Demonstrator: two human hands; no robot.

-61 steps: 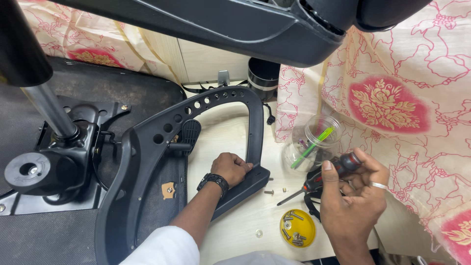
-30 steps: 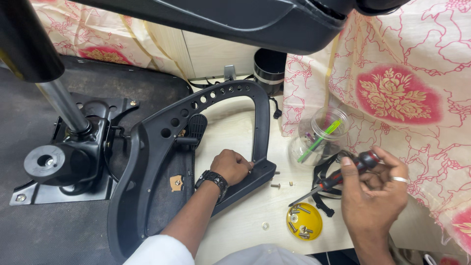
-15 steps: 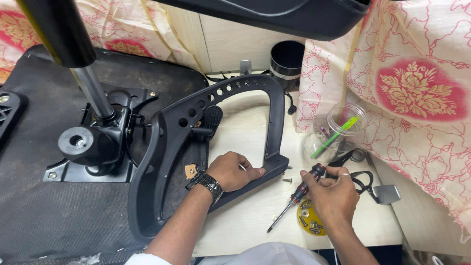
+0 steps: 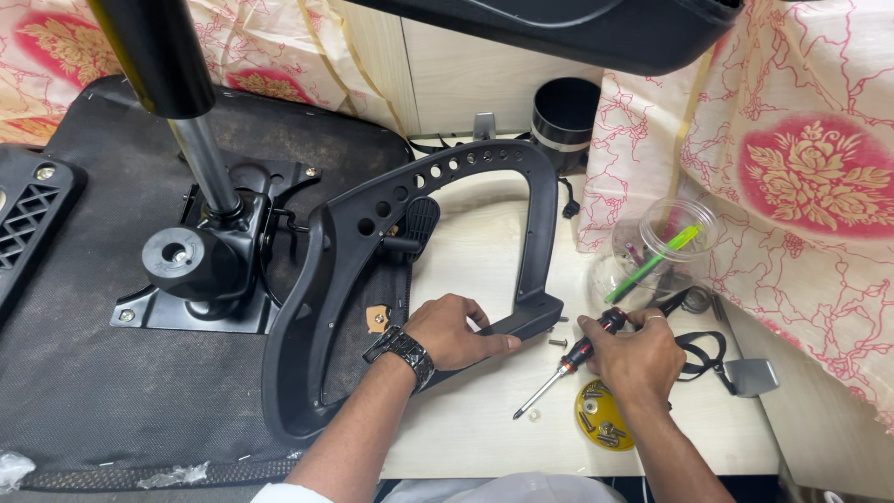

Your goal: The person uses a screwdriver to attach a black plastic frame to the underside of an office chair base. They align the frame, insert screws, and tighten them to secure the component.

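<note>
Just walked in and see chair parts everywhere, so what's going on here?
A person's left hand presses down on a black chair armrest frame lying on the table. The right hand holds a screwdriver, tip down near the frame's end. Loose screws lie beside it, more on a yellow lid.

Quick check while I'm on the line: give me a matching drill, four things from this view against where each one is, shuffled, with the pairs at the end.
Things:
1. screwdriver
2. yellow lid
3. clear plastic cup
4. black armrest frame

Places:
A. lying tipped by the floral cloth, green stick inside
B. under the left hand
C. in the right hand, tip pointing down-left
D. flat on the table, screws in it

Pairs: 1-C, 2-D, 3-A, 4-B
</note>
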